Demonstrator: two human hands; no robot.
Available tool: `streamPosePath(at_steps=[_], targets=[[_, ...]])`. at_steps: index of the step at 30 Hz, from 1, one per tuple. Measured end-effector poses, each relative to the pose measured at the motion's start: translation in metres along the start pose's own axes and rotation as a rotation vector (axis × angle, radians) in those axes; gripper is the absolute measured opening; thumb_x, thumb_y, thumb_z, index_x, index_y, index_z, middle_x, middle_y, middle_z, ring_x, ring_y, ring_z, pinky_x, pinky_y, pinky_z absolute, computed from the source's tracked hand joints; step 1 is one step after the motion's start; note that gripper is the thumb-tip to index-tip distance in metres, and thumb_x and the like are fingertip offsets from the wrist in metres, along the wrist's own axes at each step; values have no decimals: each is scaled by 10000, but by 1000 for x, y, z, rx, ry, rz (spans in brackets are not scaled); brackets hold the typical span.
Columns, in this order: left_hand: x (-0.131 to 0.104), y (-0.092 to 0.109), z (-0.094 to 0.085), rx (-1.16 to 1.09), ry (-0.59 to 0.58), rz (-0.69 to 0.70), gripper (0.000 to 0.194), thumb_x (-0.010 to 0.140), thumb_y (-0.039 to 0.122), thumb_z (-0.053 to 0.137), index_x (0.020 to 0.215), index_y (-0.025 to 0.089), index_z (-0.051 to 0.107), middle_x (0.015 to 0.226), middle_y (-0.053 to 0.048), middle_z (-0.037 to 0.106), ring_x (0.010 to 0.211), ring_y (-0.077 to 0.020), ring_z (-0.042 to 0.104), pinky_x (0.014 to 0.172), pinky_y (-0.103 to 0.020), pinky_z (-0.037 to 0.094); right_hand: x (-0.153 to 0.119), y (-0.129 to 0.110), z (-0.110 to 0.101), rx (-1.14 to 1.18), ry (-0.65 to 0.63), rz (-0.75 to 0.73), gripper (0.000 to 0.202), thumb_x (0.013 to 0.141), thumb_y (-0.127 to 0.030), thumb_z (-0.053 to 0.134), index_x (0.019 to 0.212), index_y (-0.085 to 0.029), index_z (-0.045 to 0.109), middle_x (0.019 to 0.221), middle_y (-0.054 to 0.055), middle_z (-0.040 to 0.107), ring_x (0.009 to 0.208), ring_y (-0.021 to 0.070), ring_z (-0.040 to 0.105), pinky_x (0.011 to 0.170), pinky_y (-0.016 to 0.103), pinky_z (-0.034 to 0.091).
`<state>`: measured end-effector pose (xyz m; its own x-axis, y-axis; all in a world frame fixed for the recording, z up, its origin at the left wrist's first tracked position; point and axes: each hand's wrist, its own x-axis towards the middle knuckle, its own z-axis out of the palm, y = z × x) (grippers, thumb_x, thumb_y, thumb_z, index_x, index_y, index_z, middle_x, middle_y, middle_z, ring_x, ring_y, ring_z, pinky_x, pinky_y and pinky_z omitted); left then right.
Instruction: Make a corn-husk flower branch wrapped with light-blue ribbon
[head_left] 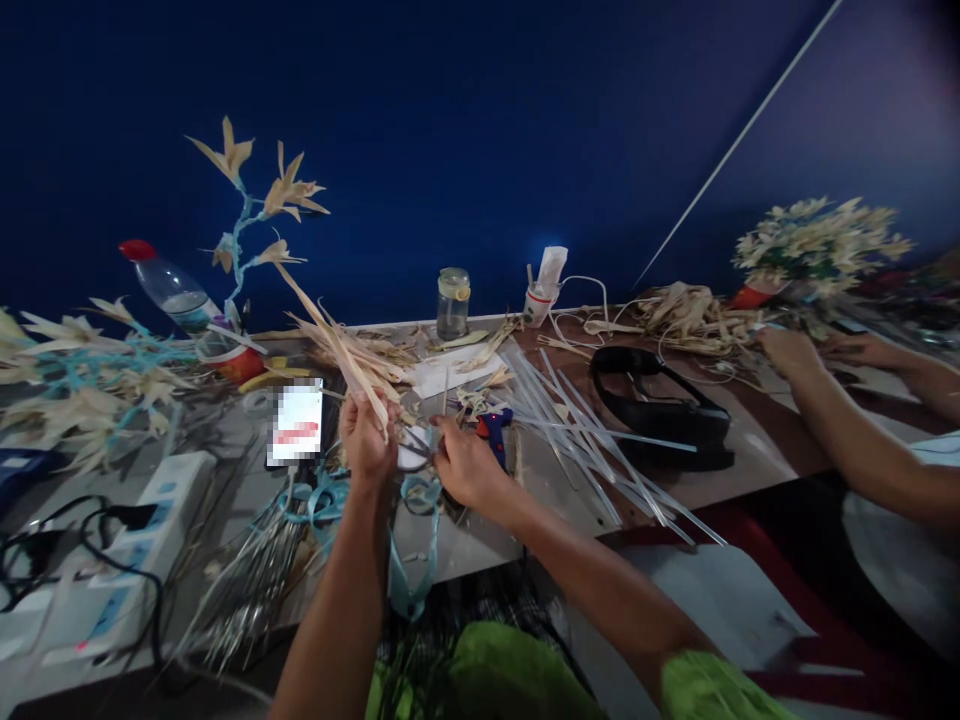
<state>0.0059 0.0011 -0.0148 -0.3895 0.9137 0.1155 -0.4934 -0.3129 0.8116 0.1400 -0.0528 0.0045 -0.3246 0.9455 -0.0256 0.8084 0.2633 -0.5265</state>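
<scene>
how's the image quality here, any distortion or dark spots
Head view: dim and blue-tinted, with strong wide-angle bending at the table edge; the left hand and right hand are fairly sharp, the outer edges soft, and the phone screen is pixelated.

On my counter [750, 440] I see pale dried leaf strips [585, 420], a black strap [660, 410], a glass jar [453, 303] and a blue glue gun [494, 430].

A bundle of pale dried leaf strips [341, 350], long and narrow, was raised above the worktop [540, 470], fanning up and to the left from its gripped lower end. What looked like small metal scissors [415, 450] lay level just below, blades pointing left toward the strips.
</scene>
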Motion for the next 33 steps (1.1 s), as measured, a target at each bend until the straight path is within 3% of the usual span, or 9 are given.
streamPosePath(at_steps=[4,6,9,13,20,29,33], targets=[[-1,6,1,-106,18,5,207,742,390,602,698,191,562,593,18,460,519,-85,427,563,-243,413,-11,10,-18,144,-378,-373,315,826,-387,509,1007,-162,636,938,75,671,865,170,611,739,235,425],[0,6,1,-107,19,10,188,738,369,608,705,190,564,596,20,459,530,-84,432,564,-235,408,-12,16,-24,114,-302,-346,312,850,-387,476,960,-157,657,963,83,660,908,166,596,779,239,412],[1,4,0,-89,43,20,186,713,357,634,726,190,555,622,23,492,550,-78,453,582,-225,409,-11,21,-24,-5,-86,-104,302,867,-332,445,1051,-158,609,1036,99,633,980,184,580,812,257,408],[4,0,-1,-113,50,25,210,659,318,681,732,188,533,638,40,534,551,-57,489,607,-207,414,-13,18,-11,-262,-150,18,330,801,-297,513,1101,-167,557,1093,128,587,919,234,611,740,302,449],[3,-3,3,-90,65,9,248,613,275,711,742,188,517,636,49,585,554,-63,548,632,-215,448,-19,11,1,-412,-108,-3,348,796,-247,474,1131,-160,511,982,135,613,810,264,638,620,322,479],[6,-6,-2,-120,74,10,245,596,254,723,757,187,551,694,37,613,631,-73,576,693,-230,466,-14,16,-5,-328,-142,84,281,810,-277,446,1016,-172,607,948,143,663,874,268,632,704,335,459],[8,-9,-3,-138,113,44,270,590,267,733,784,198,558,750,35,625,758,-85,598,778,-230,450,-11,36,-11,-76,-32,118,316,793,-254,462,1076,-209,596,965,86,674,902,221,624,757,298,438]])
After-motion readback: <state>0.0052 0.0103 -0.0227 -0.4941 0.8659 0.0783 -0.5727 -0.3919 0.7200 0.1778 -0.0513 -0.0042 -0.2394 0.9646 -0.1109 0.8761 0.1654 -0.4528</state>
